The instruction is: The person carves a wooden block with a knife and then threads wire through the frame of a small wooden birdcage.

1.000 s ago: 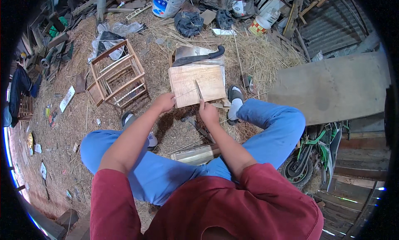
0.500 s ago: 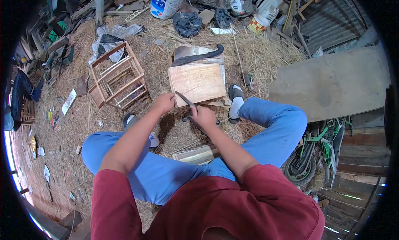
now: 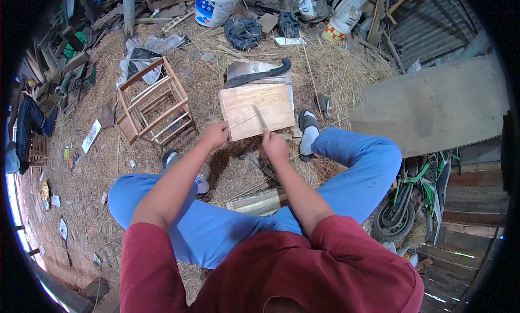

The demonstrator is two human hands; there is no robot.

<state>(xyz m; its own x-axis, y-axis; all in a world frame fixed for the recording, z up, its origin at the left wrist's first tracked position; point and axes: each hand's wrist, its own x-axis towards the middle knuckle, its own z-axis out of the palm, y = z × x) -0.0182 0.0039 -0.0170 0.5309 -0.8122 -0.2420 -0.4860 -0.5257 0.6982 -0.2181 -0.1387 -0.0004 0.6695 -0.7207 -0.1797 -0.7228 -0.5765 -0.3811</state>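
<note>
My right hand (image 3: 275, 146) is closed round the handle of a knife (image 3: 260, 117), its blade pointing away from me over a pale wooden board (image 3: 238, 101). At the board's near left corner, my left hand (image 3: 216, 135) is closed on one end of a thin stick (image 3: 245, 122). That stick reaches across the board toward the knife blade; whether the two touch I cannot tell. Behind the board lies a machete (image 3: 254, 76) with a black curved handle, resting on the block or box under the board.
A small wooden frame (image 3: 154, 100) with slats stands to the left. Between my feet lies a piece of split wood (image 3: 260, 202). Buckets (image 3: 215, 7) and black bags (image 3: 242, 32) sit at the back. On the right are a large flat sheet (image 3: 428, 110) and a green motorbike (image 3: 417, 196).
The knife has swung from lying toward the board's near left corner to pointing away over its middle. My right hand has shifted slightly right; my left hand stays nearly in place.
</note>
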